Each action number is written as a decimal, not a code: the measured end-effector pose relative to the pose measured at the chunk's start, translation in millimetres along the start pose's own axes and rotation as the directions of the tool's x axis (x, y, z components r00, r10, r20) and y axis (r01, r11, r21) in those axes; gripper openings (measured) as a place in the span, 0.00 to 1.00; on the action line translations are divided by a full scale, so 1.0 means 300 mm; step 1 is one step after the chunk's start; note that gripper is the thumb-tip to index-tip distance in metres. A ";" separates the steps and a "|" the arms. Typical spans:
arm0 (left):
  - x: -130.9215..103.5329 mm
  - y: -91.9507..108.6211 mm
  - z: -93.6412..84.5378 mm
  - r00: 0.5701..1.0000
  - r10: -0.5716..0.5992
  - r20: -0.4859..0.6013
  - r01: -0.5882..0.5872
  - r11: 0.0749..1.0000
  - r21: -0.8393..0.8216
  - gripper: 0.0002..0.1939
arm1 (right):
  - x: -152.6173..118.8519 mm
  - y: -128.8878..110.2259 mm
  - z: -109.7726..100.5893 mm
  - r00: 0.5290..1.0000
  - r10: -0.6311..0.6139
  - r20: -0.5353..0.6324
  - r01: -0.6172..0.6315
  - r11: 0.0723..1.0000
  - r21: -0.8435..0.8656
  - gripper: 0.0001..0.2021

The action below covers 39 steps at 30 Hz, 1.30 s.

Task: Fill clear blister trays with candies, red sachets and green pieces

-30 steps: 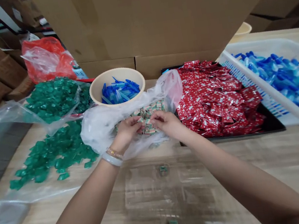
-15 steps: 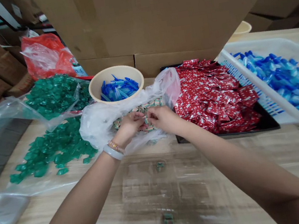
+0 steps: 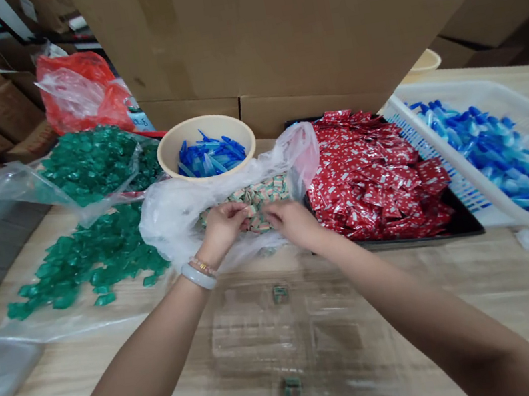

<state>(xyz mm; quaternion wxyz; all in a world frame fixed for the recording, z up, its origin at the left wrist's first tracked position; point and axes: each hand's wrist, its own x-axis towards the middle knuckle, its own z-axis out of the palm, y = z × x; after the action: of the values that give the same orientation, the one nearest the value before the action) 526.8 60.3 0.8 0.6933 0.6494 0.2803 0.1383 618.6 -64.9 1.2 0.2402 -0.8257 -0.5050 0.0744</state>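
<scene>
My left hand [image 3: 223,229], with a bracelet and a pale bangle at the wrist, pinches a small pink-and-green striped piece [image 3: 250,211] between thumb and fingertips. Just to its right, my right hand [image 3: 293,221] has its fingers drawn together over the pile; whatever they may hold is hidden. Both are above an open white plastic bag [image 3: 166,214] filled with many similar striped pieces [image 3: 263,191]. Nearer to me lie clear plastic trays [image 3: 247,336] with moulded compartments. Two small green-edged pieces [image 3: 279,293] sit in them, one behind the other.
Behind the bag stands a cream bowl [image 3: 163,149] of blue pointed pieces. Green translucent pieces [image 3: 97,260] are heaped at left. A black tray [image 3: 467,215] of red packets [image 3: 372,173] and a white basket [image 3: 499,203] of blue pieces stand right. A large carton [image 3: 266,28] rises behind.
My hands have moved slightly apart over the bag. The striped piece now shows at my left fingertips. The whole view has shifted a little.
</scene>
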 end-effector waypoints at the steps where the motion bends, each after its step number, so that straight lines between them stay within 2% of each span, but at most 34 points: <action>1: 0.000 -0.016 -0.003 1.000 0.003 -0.031 -0.003 1.000 0.008 0.07 | -0.020 -0.007 0.011 0.999 -0.004 0.035 0.007 0.995 -0.101 0.10; 3: 0.001 -0.047 -0.009 0.997 0.014 -0.074 -0.013 1.000 0.021 0.06 | -0.054 -0.023 0.027 0.997 0.006 0.078 0.013 0.971 -0.239 0.10; 5: -0.001 -0.072 -0.013 0.995 0.044 -0.094 -0.042 0.999 0.032 0.06 | -0.072 -0.032 0.035 0.998 0.027 0.064 -0.010 0.968 -0.252 0.09; 10: -0.008 -0.094 -0.012 0.985 0.133 -0.112 -0.123 0.988 0.097 0.06 | -0.037 -0.005 0.042 0.991 0.126 -0.043 -0.122 0.989 0.083 0.03; 12: -0.009 -0.088 -0.009 0.985 0.121 -0.120 -0.112 0.991 0.078 0.04 | -0.016 0.010 0.046 0.979 0.202 -0.039 -0.191 0.964 0.183 0.03; 14: -0.007 -0.077 -0.007 0.991 0.065 -0.118 -0.063 0.998 0.020 0.03 | -0.006 0.017 0.046 0.965 0.259 -0.037 -0.247 0.949 0.198 0.05; 17: -0.002 -0.062 -0.004 0.993 0.002 -0.115 -0.006 0.999 -0.032 0.02 | -0.012 0.017 0.030 0.974 0.196 -0.110 -0.190 0.980 0.059 0.09; 19: 0.002 -0.059 -0.004 0.993 0.020 -0.117 -0.023 1.000 -0.022 0.02 | -0.022 0.015 0.013 0.976 0.135 -0.170 -0.137 0.990 -0.004 0.11; 21: 0.005 -0.064 -0.003 0.989 0.082 -0.124 -0.081 0.997 0.015 0.04 | -0.026 0.014 0.001 0.965 0.161 -0.206 -0.138 0.983 0.123 0.09; 23: 0.008 -0.073 0.002 0.980 0.157 -0.120 -0.150 0.986 0.070 0.08 | -0.021 0.011 0.000 0.950 0.261 -0.172 -0.166 0.887 0.431 0.05; 25: 0.012 -0.082 0.011 0.973 0.204 -0.104 -0.192 0.974 0.118 0.10 | -0.008 0.002 0.011 0.935 0.350 -0.065 -0.200 0.666 0.718 0.08; 26: 0.015 -0.085 0.017 0.973 0.212 -0.095 -0.198 0.971 0.133 0.10 | -0.001 -0.003 0.020 0.928 0.374 -0.011 -0.214 0.554 0.805 0.10; 28: 0.019 -0.089 0.027 0.974 0.209 -0.082 -0.196 0.970 0.142 0.10 | 0.011 -0.015 0.041 0.915 0.401 0.046 -0.225 0.410 0.884 0.14; 31: 0.021 -0.088 0.036 0.977 0.203 -0.068 -0.195 0.975 0.110 0.10 | 0.021 -0.025 0.067 0.896 0.439 0.065 -0.232 0.337 0.912 0.16; 33: 0.018 -0.085 0.035 0.978 0.201 -0.064 -0.195 0.977 0.083 0.10 | 0.021 -0.022 0.075 0.897 0.438 0.057 -0.229 0.350 0.908 0.15; 34: 0.016 -0.082 0.034 0.978 0.200 -0.063 -0.195 0.978 0.076 0.10 | 0.020 -0.019 0.076 0.904 0.426 0.031 -0.216 0.393 0.894 0.14; 36: 0.008 -0.075 0.031 0.978 0.203 -0.051 -0.198 0.977 0.082 0.10 | 0.018 -0.008 0.072 0.924 0.377 -0.071 -0.165 0.556 0.814 0.11; 38: 0.000 -0.066 0.030 0.976 0.217 -0.021 -0.213 0.970 0.116 0.09 | 0.016 0.002 0.063 0.940 0.287 -0.185 -0.092 0.735 0.671 0.07; 39: -0.005 -0.061 0.030 0.974 0.227 -0.003 -0.225 0.965 0.137 0.09 | 0.015 0.007 0.058 0.945 0.240 -0.222 -0.060 0.797 0.602 0.06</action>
<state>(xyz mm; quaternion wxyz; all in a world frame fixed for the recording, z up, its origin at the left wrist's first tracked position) 527.6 49.9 -16.9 0.6246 0.7214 0.2195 0.2032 616.0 -56.1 -14.4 0.5472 -0.7504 -0.3490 0.1249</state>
